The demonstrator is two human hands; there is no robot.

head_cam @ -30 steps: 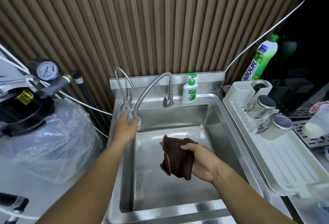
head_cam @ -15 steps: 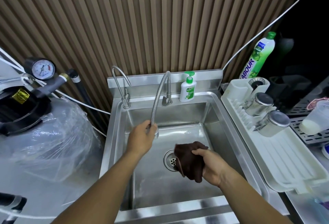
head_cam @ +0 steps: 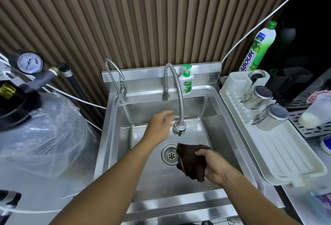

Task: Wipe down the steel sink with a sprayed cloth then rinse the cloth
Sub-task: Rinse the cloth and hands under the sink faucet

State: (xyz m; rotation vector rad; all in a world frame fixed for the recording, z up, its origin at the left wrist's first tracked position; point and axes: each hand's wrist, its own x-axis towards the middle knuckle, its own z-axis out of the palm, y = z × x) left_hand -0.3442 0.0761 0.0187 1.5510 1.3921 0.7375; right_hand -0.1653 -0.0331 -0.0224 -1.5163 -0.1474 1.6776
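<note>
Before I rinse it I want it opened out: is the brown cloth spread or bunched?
Bunched: the brown cloth hangs crumpled, gripped by the right hand beside the drain.

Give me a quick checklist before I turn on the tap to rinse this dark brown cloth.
1. Grip: right hand holds the dark brown cloth: ok.
2. Aim: flexible steel hose nozzle points down into the steel sink: ok.
3. Free hand: left hand open beside the nozzle, holding nothing: ok.
4. Cloth directly under the nozzle: cannot tell from this angle.
5. Drainage: round steel drain shows open holes, cloth at its right edge: ok.
6. Water running: not ok, none visible.
</note>
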